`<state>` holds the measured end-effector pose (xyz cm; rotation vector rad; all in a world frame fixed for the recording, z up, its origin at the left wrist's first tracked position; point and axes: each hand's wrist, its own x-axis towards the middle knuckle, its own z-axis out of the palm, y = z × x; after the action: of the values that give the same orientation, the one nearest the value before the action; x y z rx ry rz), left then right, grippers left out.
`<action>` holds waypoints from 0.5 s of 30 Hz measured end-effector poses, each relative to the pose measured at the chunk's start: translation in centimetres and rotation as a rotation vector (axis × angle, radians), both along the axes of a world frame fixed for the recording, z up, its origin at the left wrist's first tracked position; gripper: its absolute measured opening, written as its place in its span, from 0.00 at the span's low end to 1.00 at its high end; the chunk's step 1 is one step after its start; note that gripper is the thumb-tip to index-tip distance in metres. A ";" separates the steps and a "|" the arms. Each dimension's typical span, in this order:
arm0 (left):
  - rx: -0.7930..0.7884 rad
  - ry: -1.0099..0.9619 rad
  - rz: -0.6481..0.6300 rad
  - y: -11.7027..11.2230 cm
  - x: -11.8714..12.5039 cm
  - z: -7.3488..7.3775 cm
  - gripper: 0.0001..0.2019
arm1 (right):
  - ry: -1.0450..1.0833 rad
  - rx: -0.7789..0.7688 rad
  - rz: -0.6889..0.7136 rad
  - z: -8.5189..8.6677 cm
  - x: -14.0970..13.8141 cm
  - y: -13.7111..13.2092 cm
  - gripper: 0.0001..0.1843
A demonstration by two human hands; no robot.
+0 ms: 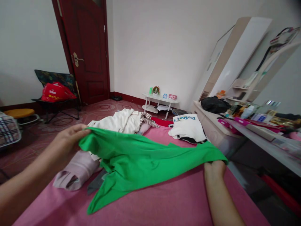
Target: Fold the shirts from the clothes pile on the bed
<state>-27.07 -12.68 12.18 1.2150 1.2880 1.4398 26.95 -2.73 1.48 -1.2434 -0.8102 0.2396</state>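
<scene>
A bright green garment (pixel 141 160), its exact kind unclear from its folds, is stretched sideways between my two hands above the pink bed cover (pixel 164 201). My left hand (pixel 75 133) pinches its upper left corner. At the other end my right hand (pixel 216 166) is closed on the fabric, with the fingers mostly hidden under the green cloth. One loose corner of the garment hangs down at lower left. Behind it lie a heap of white clothing (pixel 122 121) and a pale pink garment (pixel 75 169). A folded white printed shirt (pixel 187 128) rests beyond my right hand.
To the right stands a dresser (pixel 211 124) crowded with bottles and a black bag (pixel 215 104). A small white table (pixel 162 99) is by the far wall. On the left are a folding chair (pixel 54 75) with a red bag (pixel 57 92) and a yellow stool (pixel 20 112).
</scene>
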 end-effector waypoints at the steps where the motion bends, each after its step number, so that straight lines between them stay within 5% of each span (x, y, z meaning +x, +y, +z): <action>1: 0.003 -0.133 0.097 0.8 -0.8 0.6 0.07 | 0.049 0.012 -0.011 0.3 0.3 -0.1 0.14; 4: 0.065 -0.326 0.178 3.0 -1.2 0.7 0.06 | 0.168 0.044 -0.017 0.7 -0.1 -0.4 0.11; 6: 0.159 -0.267 0.140 3.6 0.4 -0.5 0.11 | 0.201 0.050 -0.010 0.9 -1.2 -0.6 0.14; 10: 0.345 0.389 -0.100 1.6 5.6 -4.5 0.22 | 0.166 0.040 -0.029 1.5 -4.2 -1.5 0.22; 12: 0.348 0.750 -0.308 -0.3 7.9 -6.5 0.23 | 0.070 -0.048 0.131 2.1 -6.4 -2.2 0.22; 15: 0.213 1.035 -0.441 -2.4 10.1 -8.7 0.36 | -0.116 -0.229 0.595 3.3 -10.8 -3.9 0.26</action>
<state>-16.97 -15.11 3.46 2.3779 1.3535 0.5965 16.16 -6.63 4.74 -1.2082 -1.2718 0.7632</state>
